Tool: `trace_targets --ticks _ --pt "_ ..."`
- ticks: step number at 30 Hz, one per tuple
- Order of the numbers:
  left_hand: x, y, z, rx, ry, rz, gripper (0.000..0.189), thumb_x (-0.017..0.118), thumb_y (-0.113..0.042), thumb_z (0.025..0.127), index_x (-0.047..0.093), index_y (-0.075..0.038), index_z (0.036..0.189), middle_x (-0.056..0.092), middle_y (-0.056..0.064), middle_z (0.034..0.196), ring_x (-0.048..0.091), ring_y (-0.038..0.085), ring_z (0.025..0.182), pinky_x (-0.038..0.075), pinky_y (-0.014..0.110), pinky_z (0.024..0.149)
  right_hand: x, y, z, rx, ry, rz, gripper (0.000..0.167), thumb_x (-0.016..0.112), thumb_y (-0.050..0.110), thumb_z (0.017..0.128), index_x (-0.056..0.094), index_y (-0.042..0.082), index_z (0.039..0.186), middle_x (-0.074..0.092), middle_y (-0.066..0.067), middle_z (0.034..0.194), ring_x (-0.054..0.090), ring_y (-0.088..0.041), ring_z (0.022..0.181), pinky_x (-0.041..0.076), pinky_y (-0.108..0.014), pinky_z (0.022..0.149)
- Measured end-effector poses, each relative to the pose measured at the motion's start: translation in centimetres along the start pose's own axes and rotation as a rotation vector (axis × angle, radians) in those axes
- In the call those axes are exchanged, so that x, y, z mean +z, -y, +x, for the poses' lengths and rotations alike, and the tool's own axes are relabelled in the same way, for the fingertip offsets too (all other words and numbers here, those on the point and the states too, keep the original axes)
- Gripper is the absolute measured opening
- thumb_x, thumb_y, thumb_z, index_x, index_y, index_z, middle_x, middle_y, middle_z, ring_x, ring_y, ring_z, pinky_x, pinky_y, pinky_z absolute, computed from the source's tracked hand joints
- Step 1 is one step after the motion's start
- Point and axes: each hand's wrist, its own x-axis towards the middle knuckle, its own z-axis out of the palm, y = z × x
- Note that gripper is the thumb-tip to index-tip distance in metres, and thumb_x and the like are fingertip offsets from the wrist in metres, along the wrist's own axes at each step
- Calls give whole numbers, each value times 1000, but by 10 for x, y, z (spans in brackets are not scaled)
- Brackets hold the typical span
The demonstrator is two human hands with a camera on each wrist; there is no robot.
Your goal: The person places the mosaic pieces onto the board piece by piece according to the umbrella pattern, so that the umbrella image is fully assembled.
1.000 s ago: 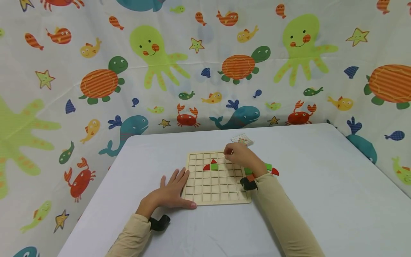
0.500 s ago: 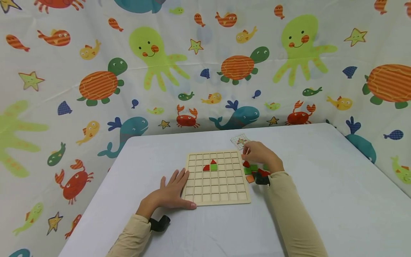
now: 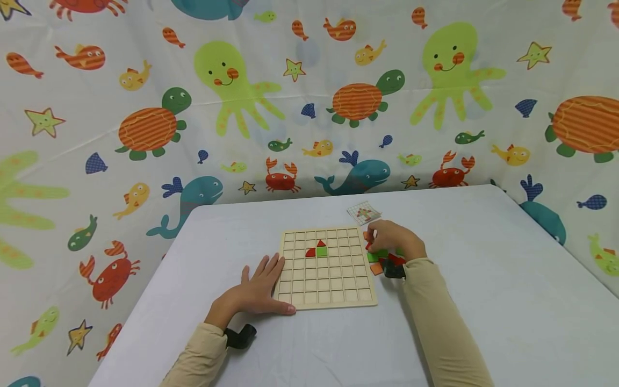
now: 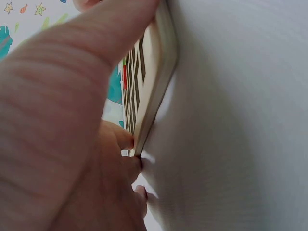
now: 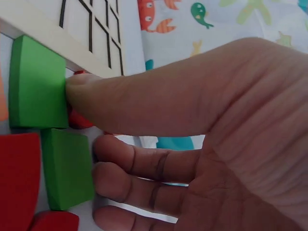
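My left hand [image 3: 261,287] lies spread at the left edge of a wooden grid board [image 3: 316,287], thumb at its front corner and fingertips on the rim. On the board sit a red quarter-round block [image 3: 311,252], a green square block [image 3: 322,251] and a red triangular block [image 3: 321,243]. Just off the board's right edge, my right hand [image 3: 394,239] pinches a red block [image 5: 80,119] among the loose pieces. In the right wrist view my thumb covers much of that block, beside a green block [image 5: 41,86]; another green block [image 5: 67,168] lies near my curled fingers.
Orange blocks [image 3: 376,269] and several red and green ones lie partly under my right hand and wrist. A picture card [image 3: 364,213] with a coloured grid pattern lies behind the board's right corner. A sea-animal curtain [image 3: 290,123] hangs behind the white table [image 3: 508,301].
My right hand has moved from over the board to the loose blocks at its right, then lowered onto a red one. My left hand keeps its place at the board.
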Motion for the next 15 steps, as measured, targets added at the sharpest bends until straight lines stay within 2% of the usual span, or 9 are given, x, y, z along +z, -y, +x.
trace_targets --ticks 6,10,15 --pt "0 0 0 -1 -2 4 131 85 -64 80 15 -2 171 5 19 178 -2 43 163 -6 76 119 2 -2 2 -40 -22 6 16 78 10 94 64 5 101 63 -10 97 58 -27 91 50 -40 80" --pt "0 1 1 2 -2 4 131 85 -64 80 14 -2 171 5 19 178 -2 43 163 -6 77 119 3 -5 4 -68 -74 36 16 78 11 95 64 5 98 63 -9 94 56 -26 87 48 -39 77" --pt "1 2 1 4 -3 2 131 85 -64 80 15 -3 171 5 19 179 -3 43 163 -6 77 119 2 -6 5 -102 -134 39 7 72 7 98 65 4 98 62 -10 94 56 -26 87 48 -40 78"
